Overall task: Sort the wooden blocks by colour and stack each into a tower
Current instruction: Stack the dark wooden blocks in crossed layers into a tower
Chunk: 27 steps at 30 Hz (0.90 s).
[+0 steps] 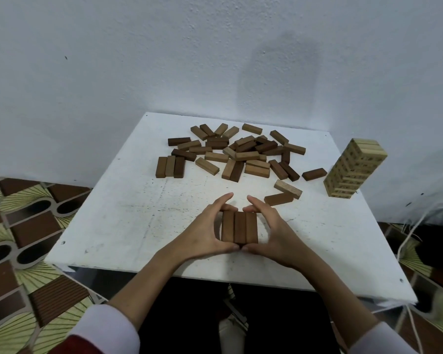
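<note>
White wall [113, 60]: standing behind everything, rough-plastered.
Patterned floor [23, 226]: showing on both sides, brown and green tiles.
White square surface [118, 226]: scuffed, sitting against the wall.
Loose pile of wooden blocks [241, 152]: lying scattered across the far half of the surface, light, mid and dark brown mixed together.
Pale block tower [354, 168]: standing at the surface's far right edge, well apart from the pile.
Left hand [205, 226] and right hand [274, 231]: both cupping a row of three brown blocks [239, 227], fingers curling round the far ends, thumbs pressing the near ends, so each hand is clamped on the row.
Row of three brown blocks: lying side by side, touching, near the surface's front centre.
Two stray blocks [283, 194]: lying just beyond the right hand.
</note>
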Each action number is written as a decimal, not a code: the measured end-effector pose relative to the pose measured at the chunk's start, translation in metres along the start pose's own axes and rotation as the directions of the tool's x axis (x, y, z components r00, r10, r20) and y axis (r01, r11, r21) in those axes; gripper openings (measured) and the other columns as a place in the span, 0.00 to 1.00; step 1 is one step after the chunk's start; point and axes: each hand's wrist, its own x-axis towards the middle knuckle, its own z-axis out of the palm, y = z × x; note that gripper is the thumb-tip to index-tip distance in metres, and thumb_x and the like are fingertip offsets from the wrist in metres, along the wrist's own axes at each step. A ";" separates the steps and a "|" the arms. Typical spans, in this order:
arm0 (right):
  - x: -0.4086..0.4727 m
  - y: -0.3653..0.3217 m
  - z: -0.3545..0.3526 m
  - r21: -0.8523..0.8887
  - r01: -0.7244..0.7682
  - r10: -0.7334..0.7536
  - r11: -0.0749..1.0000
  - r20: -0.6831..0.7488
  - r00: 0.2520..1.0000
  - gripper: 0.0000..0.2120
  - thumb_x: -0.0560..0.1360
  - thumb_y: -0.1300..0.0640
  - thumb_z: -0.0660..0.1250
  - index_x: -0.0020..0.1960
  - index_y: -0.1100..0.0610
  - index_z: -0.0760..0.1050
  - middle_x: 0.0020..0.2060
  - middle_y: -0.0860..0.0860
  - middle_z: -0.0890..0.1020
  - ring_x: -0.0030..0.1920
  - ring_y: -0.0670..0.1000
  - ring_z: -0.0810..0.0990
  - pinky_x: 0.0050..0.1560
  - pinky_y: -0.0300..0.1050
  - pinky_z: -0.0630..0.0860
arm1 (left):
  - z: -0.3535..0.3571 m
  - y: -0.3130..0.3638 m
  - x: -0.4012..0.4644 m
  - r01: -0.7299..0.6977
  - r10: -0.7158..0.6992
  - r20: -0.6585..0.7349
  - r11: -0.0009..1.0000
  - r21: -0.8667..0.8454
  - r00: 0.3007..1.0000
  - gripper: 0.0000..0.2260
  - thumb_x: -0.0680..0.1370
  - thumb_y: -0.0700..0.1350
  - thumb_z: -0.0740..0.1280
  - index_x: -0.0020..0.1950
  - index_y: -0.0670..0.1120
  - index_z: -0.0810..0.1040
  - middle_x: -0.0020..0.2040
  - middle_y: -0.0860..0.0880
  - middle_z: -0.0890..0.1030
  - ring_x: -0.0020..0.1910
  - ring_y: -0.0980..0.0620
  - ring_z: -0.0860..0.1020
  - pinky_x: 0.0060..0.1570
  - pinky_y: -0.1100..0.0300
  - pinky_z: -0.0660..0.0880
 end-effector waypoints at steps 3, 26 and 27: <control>0.002 0.001 0.000 0.002 0.005 -0.005 1.000 0.003 1.000 0.47 0.65 0.55 0.78 0.73 0.48 0.52 0.66 0.47 0.69 0.63 0.42 0.63 0.67 0.41 0.60 | 0.000 -0.001 0.002 0.008 -0.008 0.007 1.000 -0.007 1.000 0.45 0.65 0.46 0.78 0.74 0.59 0.54 0.62 0.60 0.71 0.61 0.66 0.68 0.59 0.69 0.64; 0.010 0.005 0.000 0.098 -0.094 0.086 0.991 0.078 0.993 0.52 0.62 0.54 0.80 0.75 0.48 0.50 0.66 0.49 0.66 0.66 0.47 0.64 0.70 0.45 0.63 | 0.000 0.002 0.005 0.054 -0.052 0.039 0.997 -0.049 0.998 0.48 0.65 0.44 0.78 0.75 0.59 0.51 0.65 0.55 0.68 0.65 0.57 0.67 0.55 0.74 0.64; 0.009 0.004 -0.001 0.117 -0.104 0.095 0.988 0.084 0.992 0.52 0.62 0.53 0.80 0.75 0.48 0.49 0.67 0.48 0.66 0.66 0.46 0.64 0.70 0.44 0.62 | 0.000 0.001 0.004 0.061 -0.057 0.040 0.994 -0.088 0.998 0.48 0.65 0.45 0.78 0.75 0.58 0.51 0.67 0.56 0.67 0.67 0.57 0.66 0.55 0.77 0.63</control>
